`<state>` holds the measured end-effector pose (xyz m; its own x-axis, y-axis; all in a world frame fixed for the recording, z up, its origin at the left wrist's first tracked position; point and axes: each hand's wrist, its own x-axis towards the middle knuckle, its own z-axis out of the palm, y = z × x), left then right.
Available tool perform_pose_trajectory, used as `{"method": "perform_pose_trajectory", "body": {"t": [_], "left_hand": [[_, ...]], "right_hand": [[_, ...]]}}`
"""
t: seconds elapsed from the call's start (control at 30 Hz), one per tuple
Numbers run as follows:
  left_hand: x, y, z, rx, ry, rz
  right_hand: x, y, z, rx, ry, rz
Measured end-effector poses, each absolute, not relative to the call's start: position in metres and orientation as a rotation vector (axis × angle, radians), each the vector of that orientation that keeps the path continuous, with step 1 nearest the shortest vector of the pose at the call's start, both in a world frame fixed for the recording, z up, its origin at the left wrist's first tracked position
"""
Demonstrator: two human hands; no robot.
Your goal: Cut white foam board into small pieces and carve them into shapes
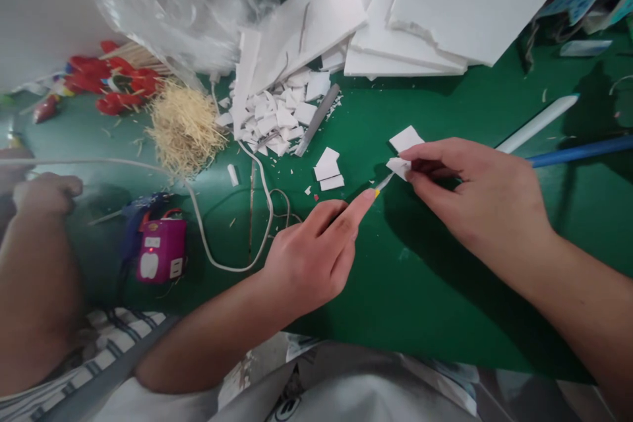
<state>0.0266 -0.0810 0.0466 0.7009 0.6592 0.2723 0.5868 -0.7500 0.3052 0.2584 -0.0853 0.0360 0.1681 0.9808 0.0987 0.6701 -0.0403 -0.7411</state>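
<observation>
My left hand [316, 247] is closed around a small craft knife with a yellow part, its index finger stretched along it. The thin blade [384, 182] points up and right, its tip at a small white foam piece [398, 165]. That piece is pinched between the thumb and fingers of my right hand [475, 178]. Just behind it a square white foam piece [406, 138] lies on the green table [366, 303]. A few cut foam pieces [328, 170] rest to the left of the blade. Most of the knife's handle is hidden in my left hand.
Foam scraps [281, 112] are heaped beside a grey bar [319, 119], below large white foam sheets [425, 13]. Shredded straw [185, 122], a white cable [202, 237] and a magenta box [162, 249] lie left. Another person's hand [47, 191] is at the far left. A blue rod [583, 151] lies right.
</observation>
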Motion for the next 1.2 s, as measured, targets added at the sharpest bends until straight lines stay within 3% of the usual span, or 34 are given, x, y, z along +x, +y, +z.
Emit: {"method": "perform_pose_trajectory", "body": {"t": [1.2], "left_hand": [[0.0268,-0.0795,0.0414,2.699,1.003,0.512]], "right_hand": [[0.2579,-0.0823,0.0359,-1.844,-1.489,0.644]]}}
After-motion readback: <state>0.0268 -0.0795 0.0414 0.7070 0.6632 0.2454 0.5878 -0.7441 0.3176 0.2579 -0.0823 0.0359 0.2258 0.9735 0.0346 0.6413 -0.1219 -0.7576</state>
